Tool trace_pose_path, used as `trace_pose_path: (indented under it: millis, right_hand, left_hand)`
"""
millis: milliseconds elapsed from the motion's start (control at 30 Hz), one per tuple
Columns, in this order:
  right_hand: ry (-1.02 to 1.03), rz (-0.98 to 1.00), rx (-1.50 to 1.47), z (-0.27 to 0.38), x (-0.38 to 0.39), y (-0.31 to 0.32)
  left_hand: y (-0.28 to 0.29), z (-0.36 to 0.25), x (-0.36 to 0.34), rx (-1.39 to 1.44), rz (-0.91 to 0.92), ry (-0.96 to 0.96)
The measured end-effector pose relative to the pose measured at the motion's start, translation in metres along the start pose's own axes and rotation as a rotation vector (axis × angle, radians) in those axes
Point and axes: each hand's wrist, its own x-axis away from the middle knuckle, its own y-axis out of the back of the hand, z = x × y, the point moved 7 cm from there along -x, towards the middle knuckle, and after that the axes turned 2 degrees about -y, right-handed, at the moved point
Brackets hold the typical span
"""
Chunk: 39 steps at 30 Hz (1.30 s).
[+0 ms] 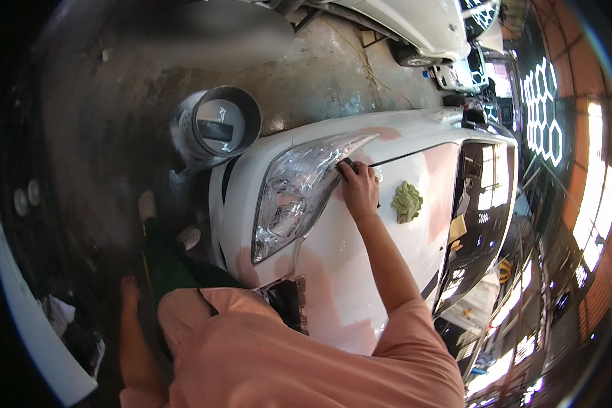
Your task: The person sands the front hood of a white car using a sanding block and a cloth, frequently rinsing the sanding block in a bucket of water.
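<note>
Pink shirt (292, 360) foremost, headlight (292, 187) left of right hand (360, 187).

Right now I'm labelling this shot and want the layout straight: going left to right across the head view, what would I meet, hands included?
Left hand → grey bucket → right hand → crumpled green cloth → car windshield → hexagon-patterned lights.
</note>
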Motion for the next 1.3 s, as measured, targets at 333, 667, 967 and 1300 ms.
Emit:
trace_pose_path:
  millis: [333, 667, 967, 1300]
  right_hand:
    - [0.01, 0.031, 0.017, 0.002, 0.012, 0.001]
    - [0.101, 0.076, 0.04, -0.002, 0.025, 0.003]
    - [0.026, 0.054, 0.009, -0.003, 0.025, -0.001]
    - [0.059, -0.014, -0.004, 0.019, 0.045, -0.001]
  left_hand:
    - [-0.008, 0.026, -0.014, -0.127, 0.011, -0.066]
    - [-0.01, 0.011, 0.0, -0.027, 0.011, -0.015]
    - [-0.013, 0.008, -0.002, -0.049, -0.052, -0.033]
    - [-0.014, 0.002, -0.007, -0.033, -0.032, -0.059]
